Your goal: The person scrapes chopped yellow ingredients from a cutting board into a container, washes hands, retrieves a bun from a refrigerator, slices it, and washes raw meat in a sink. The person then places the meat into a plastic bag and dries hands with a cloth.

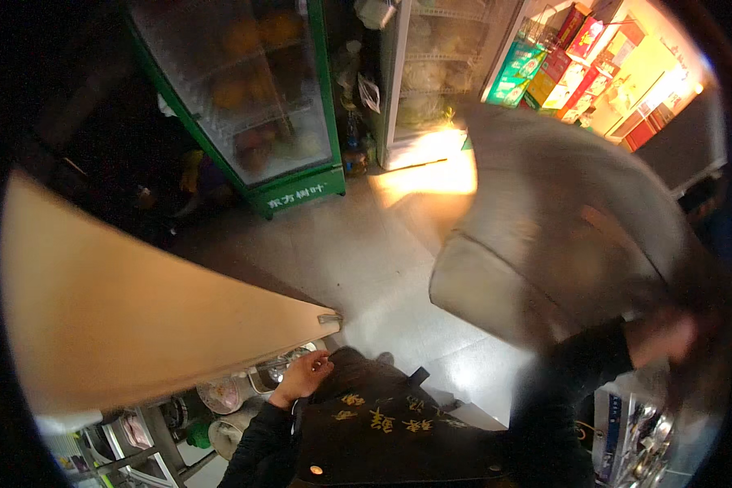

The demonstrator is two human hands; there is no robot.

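Observation:
My left hand (pixel 305 377) is half curled beside the dark apron (pixel 396 439) on my front, which bears yellow writing; nothing shows between its fingers. My right hand (pixel 665 338) is blurred at the right, at the lower edge of a large greyish fabric curtain or sheet (pixel 561 238), also blurred. Whether it grips the fabric cannot be told. A tan wooden door or panel (pixel 134 305) with a metal latch plate (pixel 329 318) on its edge stands left of my left hand.
Two glass-door fridges, one green-framed (pixel 335 183) and one lighter (pixel 396 104), stand ahead on the tiled floor (pixel 366 256). Stacked cartons (pixel 564 73) are at the upper right. Shelves (pixel 155 439) with bowls and containers lie lower left, and metal utensils (pixel 646 433) lower right.

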